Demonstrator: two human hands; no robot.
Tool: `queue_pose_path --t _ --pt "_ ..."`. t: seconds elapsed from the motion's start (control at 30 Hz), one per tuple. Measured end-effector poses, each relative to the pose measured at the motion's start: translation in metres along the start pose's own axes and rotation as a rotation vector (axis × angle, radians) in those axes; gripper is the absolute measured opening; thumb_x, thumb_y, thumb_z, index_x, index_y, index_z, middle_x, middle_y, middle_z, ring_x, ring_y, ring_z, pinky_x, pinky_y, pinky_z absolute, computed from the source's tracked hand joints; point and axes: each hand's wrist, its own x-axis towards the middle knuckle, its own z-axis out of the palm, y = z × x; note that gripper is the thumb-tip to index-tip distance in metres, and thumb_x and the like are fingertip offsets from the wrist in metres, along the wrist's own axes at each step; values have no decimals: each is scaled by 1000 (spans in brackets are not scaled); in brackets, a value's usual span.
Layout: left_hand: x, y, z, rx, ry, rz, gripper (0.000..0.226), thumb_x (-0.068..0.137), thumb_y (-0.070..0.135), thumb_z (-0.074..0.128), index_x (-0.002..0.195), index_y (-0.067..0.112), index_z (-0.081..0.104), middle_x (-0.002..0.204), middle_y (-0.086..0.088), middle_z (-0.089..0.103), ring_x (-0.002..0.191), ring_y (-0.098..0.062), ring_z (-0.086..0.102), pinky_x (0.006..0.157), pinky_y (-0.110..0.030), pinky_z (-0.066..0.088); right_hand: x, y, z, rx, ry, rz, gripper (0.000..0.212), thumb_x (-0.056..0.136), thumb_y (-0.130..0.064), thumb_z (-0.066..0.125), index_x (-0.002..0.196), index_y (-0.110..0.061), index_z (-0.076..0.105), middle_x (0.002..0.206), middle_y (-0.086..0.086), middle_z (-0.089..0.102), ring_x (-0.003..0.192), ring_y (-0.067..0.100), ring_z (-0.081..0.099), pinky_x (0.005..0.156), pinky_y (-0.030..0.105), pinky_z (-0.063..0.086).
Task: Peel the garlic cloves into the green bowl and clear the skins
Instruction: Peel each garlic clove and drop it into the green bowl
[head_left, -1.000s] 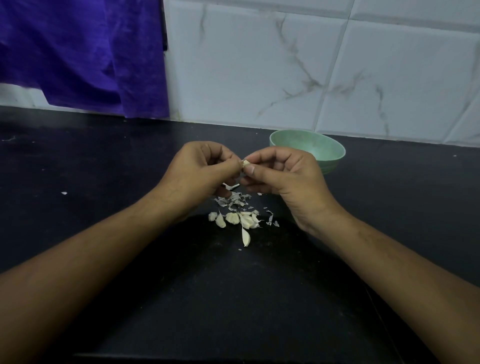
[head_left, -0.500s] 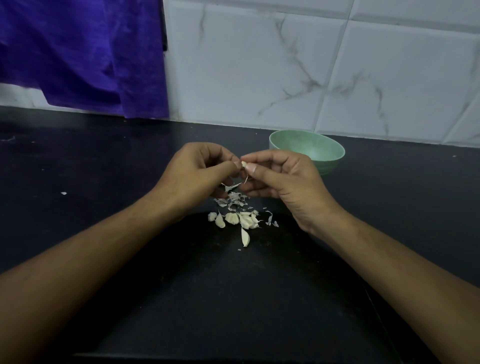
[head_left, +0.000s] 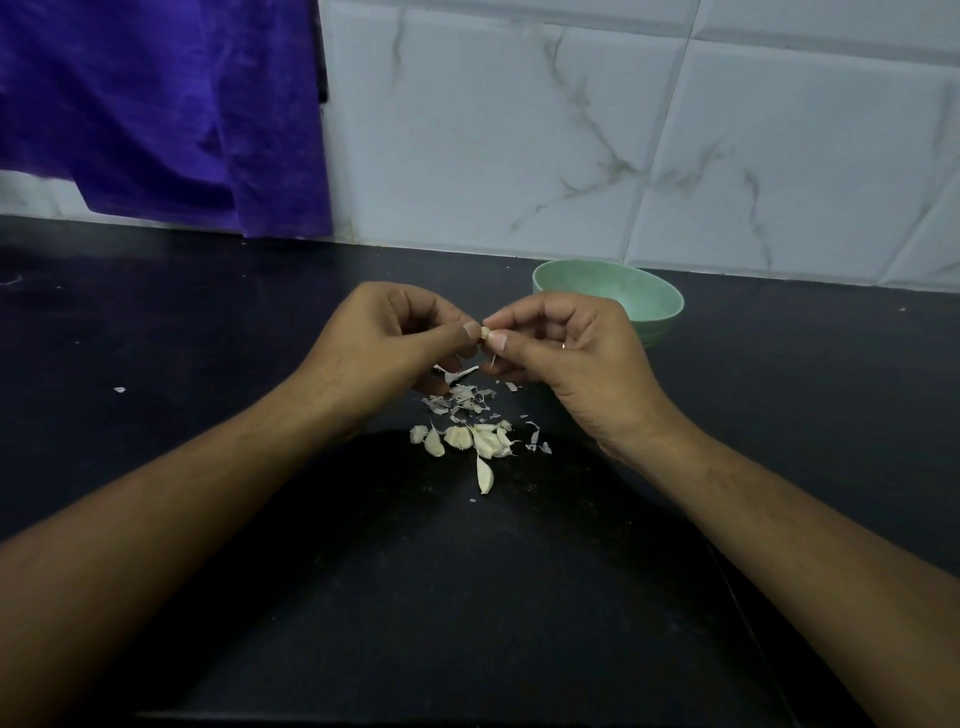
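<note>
My left hand (head_left: 384, 345) and my right hand (head_left: 569, 353) meet above the black counter and pinch one small garlic cloth-pale clove (head_left: 485, 332) between thumbs and fingers. A thin strip of skin hangs from it under my right thumb. Below the hands lie several unpeeled garlic cloves (head_left: 467, 439) in a small heap, with one clove (head_left: 484, 474) a little nearer to me. Torn skin flakes (head_left: 460, 400) are scattered just behind the heap. The green bowl (head_left: 649, 296) stands behind my right hand, near the wall; its inside shows nothing.
The black counter (head_left: 208, 338) runs back to a white marble-look tiled wall (head_left: 519, 130). A purple cloth (head_left: 156, 104) hangs at the back left. One stray skin flake (head_left: 119, 389) lies on the counter to the left.
The hands have stayed in place above the heap. A thin strip of skin has come loose and now hangs from the clove under my right thumb.
</note>
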Motion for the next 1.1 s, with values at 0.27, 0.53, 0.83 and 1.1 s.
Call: queue_pose_path --t 0.27,0.53,0.83,1.1 --pt "-1 2 1 -48 -16 -44 12 95 11 73 90 1 77 76 -8 75 69 -13 67 63 -33 61 0 1 -1 -7 -3 -18 10 91 0 75 101 2 74 86 20 76 77 26 75 73 31 61" --pt "-3 5 4 -3 23 -74 15 93 7 73 79 3 74 72 -9 73 62 -9 66 60 -26 60 -2 2 2 -22 -13 -27 10 91 3 74 101 3 75 84 16 77 73 21 73 72 28 60" --pt "-2 6 8 -41 53 -126 17 94 5 72 78 2 71 65 -5 68 57 -8 64 56 -25 58 -3 1 4 -14 -7 6 11 91 1 74 102 0 76 85 18 78 74 23 75 74 31 62" --pt "-2 6 10 -45 38 -111 16 96 7 69 85 -4 70 65 -2 68 60 -9 63 57 -26 60 -3 -2 7 154 15 112 14 89 3 74 103 3 72 86 18 76 76 21 73 78 33 63"
